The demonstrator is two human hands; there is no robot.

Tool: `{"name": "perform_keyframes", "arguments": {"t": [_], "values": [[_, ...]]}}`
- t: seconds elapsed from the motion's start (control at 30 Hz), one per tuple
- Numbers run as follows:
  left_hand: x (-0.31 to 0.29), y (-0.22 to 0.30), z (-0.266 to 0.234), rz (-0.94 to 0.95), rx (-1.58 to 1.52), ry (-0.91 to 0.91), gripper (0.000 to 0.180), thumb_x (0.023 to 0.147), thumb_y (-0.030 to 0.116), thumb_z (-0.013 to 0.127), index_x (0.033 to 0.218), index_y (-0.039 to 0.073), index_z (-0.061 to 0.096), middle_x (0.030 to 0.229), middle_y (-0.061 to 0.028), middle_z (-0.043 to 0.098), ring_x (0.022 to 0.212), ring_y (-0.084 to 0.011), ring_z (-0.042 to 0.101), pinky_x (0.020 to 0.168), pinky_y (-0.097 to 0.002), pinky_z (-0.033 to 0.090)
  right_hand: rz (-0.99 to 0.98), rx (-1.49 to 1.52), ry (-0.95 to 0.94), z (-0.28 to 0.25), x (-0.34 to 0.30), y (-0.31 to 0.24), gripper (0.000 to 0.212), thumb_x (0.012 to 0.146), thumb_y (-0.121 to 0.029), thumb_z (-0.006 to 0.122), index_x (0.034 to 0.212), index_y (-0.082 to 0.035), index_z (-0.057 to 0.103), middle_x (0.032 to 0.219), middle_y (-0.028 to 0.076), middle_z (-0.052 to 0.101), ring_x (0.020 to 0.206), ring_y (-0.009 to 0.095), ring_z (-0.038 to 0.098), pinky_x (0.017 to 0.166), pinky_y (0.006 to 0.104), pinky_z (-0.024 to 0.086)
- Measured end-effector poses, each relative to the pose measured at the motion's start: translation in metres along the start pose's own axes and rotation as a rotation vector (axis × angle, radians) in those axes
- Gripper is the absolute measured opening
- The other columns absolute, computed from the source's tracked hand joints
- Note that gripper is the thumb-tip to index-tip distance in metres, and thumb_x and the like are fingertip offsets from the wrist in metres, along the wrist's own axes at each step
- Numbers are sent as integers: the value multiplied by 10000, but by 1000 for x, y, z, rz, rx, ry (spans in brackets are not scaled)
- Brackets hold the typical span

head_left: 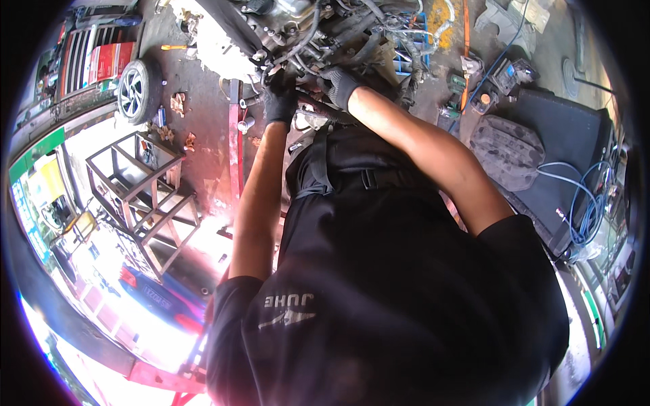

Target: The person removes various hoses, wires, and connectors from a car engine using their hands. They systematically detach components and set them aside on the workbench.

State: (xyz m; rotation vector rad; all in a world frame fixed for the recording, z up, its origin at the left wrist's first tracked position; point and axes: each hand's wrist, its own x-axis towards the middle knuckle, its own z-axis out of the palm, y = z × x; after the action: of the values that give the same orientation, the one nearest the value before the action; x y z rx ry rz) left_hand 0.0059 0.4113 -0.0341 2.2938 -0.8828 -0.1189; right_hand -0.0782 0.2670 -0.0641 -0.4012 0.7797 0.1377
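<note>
Ahead of me at the top of the view is an engine point(338, 42) crowded with hoses, pipes and wiring. Both my hands wear dark gloves and reach into its near side. My left hand point(279, 100) is closed among the fittings, its fingertips by a hose end; what it grips is too small to make out. A short way to the right, my right hand point(340, 86) has its fingers bent inward against the hoses. Whatever lies in those fingers is hidden. A thin dark hose point(310, 40) runs down toward the gap between the hands.
A red metal beam point(235, 139) stands left of my left arm. Further left are a wheel point(139, 91) and a metal frame stand point(139, 189). On the right lie power tools point(512, 74), a dark mat point(569, 128), a grey pad point(506, 151) and a coiled blue hose point(588, 220).
</note>
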Motion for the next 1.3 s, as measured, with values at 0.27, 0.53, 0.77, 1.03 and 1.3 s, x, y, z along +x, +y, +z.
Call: {"name": "perform_keyframes", "arguments": {"t": [0.27,0.53,0.77,1.03,1.3], "values": [[3,-3,-6,-447,-294,-232,562,857,318,683,1294,-8,547,1173,-177,593,1074,-272,583,934,-352,456,44,377,121,23,-2,6,129,959,-172,561,976,-56,615,899,66,632,764,209,623,596,265,593],[9,-38,11,-381,-383,-311,552,878,300,674,1280,-53,539,1174,-198,625,1048,-250,614,934,-334,459,285,530,27,16,-15,-7,199,916,-227,615,775,-114,531,547,-12,411,375,91,296,304,225,248],[13,-39,17,-256,-232,-285,555,897,326,634,1293,-50,535,1182,-223,620,1092,-264,594,950,-352,441,50,521,-139,-48,84,41,153,961,-211,520,870,-93,554,619,-2,472,501,94,472,372,224,355],[-1,-64,10,-227,-108,-247,516,915,281,642,1298,-39,506,1174,-167,612,1050,-248,609,913,-344,469,99,596,-141,-2,50,41,130,954,-163,500,836,-122,536,662,11,538,466,114,462,379,214,325],[20,-12,-9,-357,-171,-376,598,919,331,623,1357,-45,468,1092,-158,670,937,-209,651,856,-331,488,54,428,33,23,28,27,257,954,-331,449,833,-139,572,614,-1,509,497,157,503,516,407,509]]}}
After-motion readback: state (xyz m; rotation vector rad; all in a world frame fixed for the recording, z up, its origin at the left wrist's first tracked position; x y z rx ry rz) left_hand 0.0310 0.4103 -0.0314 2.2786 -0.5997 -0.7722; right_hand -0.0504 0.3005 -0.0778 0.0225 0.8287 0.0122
